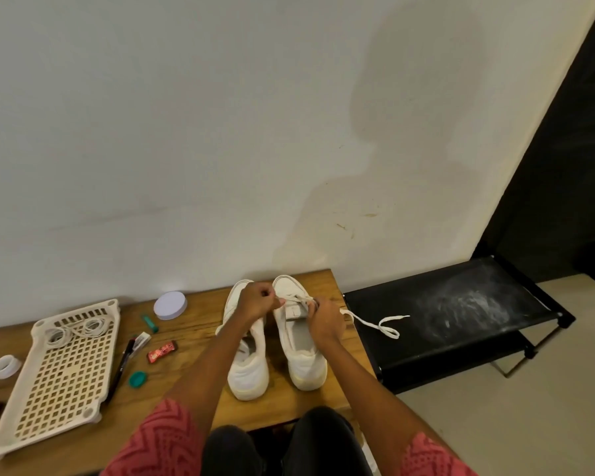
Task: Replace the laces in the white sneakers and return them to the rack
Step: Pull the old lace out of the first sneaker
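Two white sneakers stand side by side on the wooden table [193, 324], toes toward the wall. My left hand [256, 301] and my right hand [325, 319] both pinch the white lace [382, 325] over the eyelets of the right sneaker [298, 345]. The lace's free end trails right, off the table and over the black rack [461, 314]. The left sneaker [246, 369] sits partly under my left forearm. More white laces [78, 329] lie coiled in a cream perforated tray [59, 376] at the left.
Between tray and shoes lie a white round lid [170, 305], a black pen [119, 371], a red wrapper [162, 351], a teal cap [138, 379] and a small teal piece [149, 323]. A white ring [5, 365] sits far left. The wall stands just behind the table.
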`<state>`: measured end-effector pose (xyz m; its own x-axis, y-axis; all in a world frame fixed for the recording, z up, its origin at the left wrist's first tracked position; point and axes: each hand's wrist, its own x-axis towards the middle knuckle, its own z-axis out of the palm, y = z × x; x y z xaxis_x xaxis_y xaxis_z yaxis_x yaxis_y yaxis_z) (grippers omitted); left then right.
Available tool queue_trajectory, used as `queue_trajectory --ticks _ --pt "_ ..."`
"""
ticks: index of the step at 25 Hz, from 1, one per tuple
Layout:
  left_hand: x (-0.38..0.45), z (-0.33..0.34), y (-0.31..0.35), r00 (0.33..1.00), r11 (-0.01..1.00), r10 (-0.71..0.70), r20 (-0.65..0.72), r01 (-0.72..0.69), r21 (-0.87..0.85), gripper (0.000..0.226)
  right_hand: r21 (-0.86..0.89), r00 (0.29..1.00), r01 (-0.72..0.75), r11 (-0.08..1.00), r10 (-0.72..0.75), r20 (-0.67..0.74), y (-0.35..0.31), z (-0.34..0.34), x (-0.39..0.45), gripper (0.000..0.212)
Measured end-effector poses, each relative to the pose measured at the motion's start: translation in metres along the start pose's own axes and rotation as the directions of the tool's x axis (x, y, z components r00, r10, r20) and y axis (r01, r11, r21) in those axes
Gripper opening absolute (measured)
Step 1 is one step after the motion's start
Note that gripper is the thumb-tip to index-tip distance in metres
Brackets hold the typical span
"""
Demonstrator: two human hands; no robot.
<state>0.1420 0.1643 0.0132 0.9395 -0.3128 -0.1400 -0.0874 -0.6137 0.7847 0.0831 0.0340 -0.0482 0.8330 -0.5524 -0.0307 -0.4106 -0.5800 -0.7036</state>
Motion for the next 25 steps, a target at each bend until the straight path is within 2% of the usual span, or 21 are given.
queue_trajectory --ticks 1,2,3,4,5,7,8,9,11,14,16,19,23,25 --pt "0.000 -0.014 -0.001 0.989 0.996 -0.073 0.129 0.065 0.063 0.036 0.000 1.000 0.001 1.000 -0.001 0.000 -0.001 0.000 0.000 0.026" --pt "-0.003 -0.026 0.000 0.930 0.972 -0.197 0.311 0.145 0.184 0.030 -0.002 1.000 0.001 1.000 -0.001 0.000 -0.001 -0.001 0.000 0.026" --pt "-0.006 -0.034 0.001 0.835 0.934 -0.309 0.455 0.176 0.312 0.027 -0.003 1.000 0.002 1.000 -0.002 0.002 -0.002 -0.002 -0.001 0.026" --pt "-0.004 -0.039 0.001 0.791 0.904 -0.350 0.502 0.144 0.402 0.025 -0.001 1.000 0.003 1.000 -0.003 0.003 -0.002 -0.003 -0.001 0.027" --pt "0.000 -0.041 0.004 0.824 0.893 -0.321 0.468 0.098 0.439 0.023 0.003 1.000 0.003 1.000 -0.003 0.002 -0.001 -0.002 -0.001 0.027" --pt "0.009 -0.033 0.013 0.960 0.932 -0.123 0.253 0.024 0.360 0.025 0.005 1.000 -0.001 1.000 0.001 0.005 -0.001 -0.001 -0.002 0.026" --pt "0.012 -0.025 0.020 0.986 0.950 -0.049 0.161 -0.003 0.311 0.027 0.007 1.000 -0.007 1.000 0.007 0.005 -0.001 0.000 -0.002 0.026" --pt "0.014 -0.016 0.028 0.994 0.956 -0.013 0.110 -0.020 0.294 0.030 0.013 1.000 -0.011 1.000 0.011 0.003 -0.001 0.001 -0.001 0.026" --pt "0.020 0.008 0.037 0.995 0.932 -0.015 0.096 -0.021 0.361 0.029 0.026 1.000 -0.024 0.999 0.024 0.007 0.001 0.003 0.001 0.024" --pt "0.025 0.045 0.036 0.998 0.803 -0.008 0.067 -0.033 0.595 0.010 0.005 0.999 -0.027 1.000 0.027 0.021 0.003 0.004 0.003 0.016" --pt "0.024 0.058 0.029 1.000 0.753 0.012 0.010 -0.016 0.658 0.018 0.000 1.000 -0.024 1.000 0.024 0.014 0.004 0.005 0.003 0.017" --pt "0.021 0.060 0.021 0.998 0.833 0.056 -0.027 -0.032 0.553 0.011 -0.014 1.000 -0.013 1.000 0.013 0.000 0.003 0.004 0.004 0.019" --pt "0.014 0.046 0.007 0.990 0.946 0.095 -0.100 -0.059 0.318 0.031 -0.018 1.000 -0.002 1.000 0.002 -0.005 0.002 0.004 0.002 0.020" --pt "0.010 0.041 0.006 0.988 0.964 0.074 -0.134 -0.036 0.264 0.021 -0.009 1.000 0.013 1.000 -0.013 0.003 0.003 0.003 0.000 0.022"
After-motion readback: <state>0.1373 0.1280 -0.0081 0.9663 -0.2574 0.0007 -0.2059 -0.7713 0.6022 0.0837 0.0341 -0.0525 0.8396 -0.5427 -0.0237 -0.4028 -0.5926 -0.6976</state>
